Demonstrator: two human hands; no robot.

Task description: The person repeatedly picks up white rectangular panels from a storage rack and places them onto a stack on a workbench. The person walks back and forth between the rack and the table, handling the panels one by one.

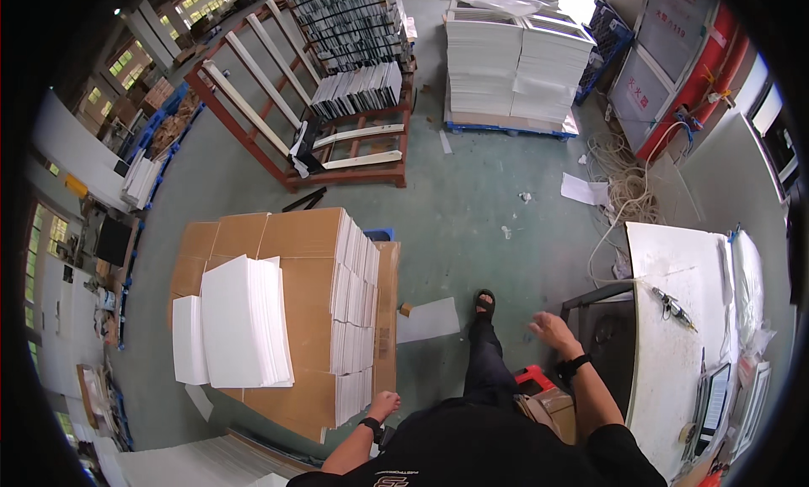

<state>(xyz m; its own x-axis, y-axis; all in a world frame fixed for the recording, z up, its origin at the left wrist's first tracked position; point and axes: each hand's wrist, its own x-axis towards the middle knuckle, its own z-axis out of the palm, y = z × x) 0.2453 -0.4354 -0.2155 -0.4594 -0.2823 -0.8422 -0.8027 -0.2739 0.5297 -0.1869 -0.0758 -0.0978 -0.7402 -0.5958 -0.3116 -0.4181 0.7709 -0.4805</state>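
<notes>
My left hand [385, 405] is loosely curled beside the right edge of a large stack of flat cardboard [312, 306], with nothing visible in it. White sheets [243, 323] lie in piles on top of that stack. Out to the right, my right hand [553, 332] hangs over the floor with its fingers loosely apart and nothing in them. Nearest to it is the white worktable [661, 365], where a handheld power screwdriver [674, 308] lies. Below my right forearm are a cardboard box [552, 409] and a red object [533, 377].
A reddish metal rack [337, 179] with panels stands ahead on the left. Farther ahead, white stacked goods [518, 66] sit on a blue pallet [506, 130]. Coiled hose [628, 179] lies near the right wall. A white sheet [430, 320] is on the floor by my foot.
</notes>
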